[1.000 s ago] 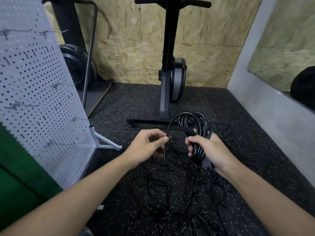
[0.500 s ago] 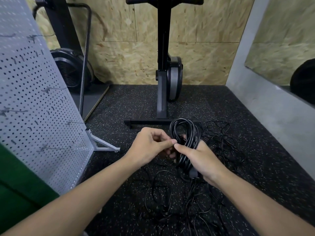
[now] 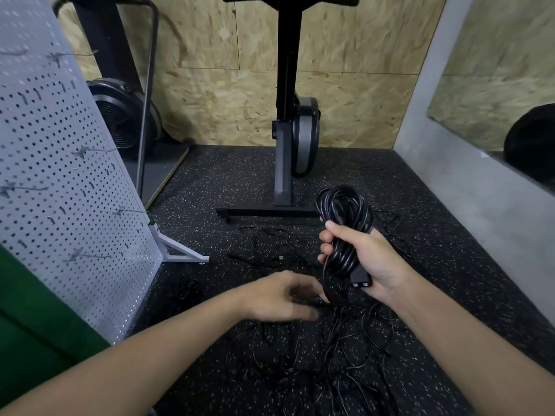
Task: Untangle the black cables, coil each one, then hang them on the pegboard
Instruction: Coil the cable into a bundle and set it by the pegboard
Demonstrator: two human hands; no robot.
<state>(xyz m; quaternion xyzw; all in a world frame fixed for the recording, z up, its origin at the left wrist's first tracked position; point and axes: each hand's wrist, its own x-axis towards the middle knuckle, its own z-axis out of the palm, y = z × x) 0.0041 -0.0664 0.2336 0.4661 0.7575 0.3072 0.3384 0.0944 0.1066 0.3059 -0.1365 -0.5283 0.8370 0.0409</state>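
My right hand (image 3: pixel 365 259) grips a thick coiled black cable (image 3: pixel 344 211); the coil stands up above my fist and its black plug (image 3: pixel 359 277) hangs just below my palm. My left hand (image 3: pixel 282 295) is low and blurred, fingers reaching toward the cable strand that trails down from the coil; whether it holds that strand I cannot tell. A tangle of thin black cables (image 3: pixel 327 355) lies spread on the speckled floor beneath both hands. The white pegboard (image 3: pixel 60 187) stands at the left with several metal hooks (image 3: pixel 90 256).
An exercise machine on a black T-shaped base (image 3: pixel 270 211) stands behind the cables. A fan-wheel machine (image 3: pixel 120 121) sits at the back left beside the pegboard's white foot (image 3: pixel 180 253). A grey wall (image 3: pixel 480 187) borders the right, with green cloth (image 3: pixel 33 325) at the lower left.
My left hand has let go near the coil's top and dropped down toward the floor tangle. My right hand has lifted the coil and turned it so the plug shows.
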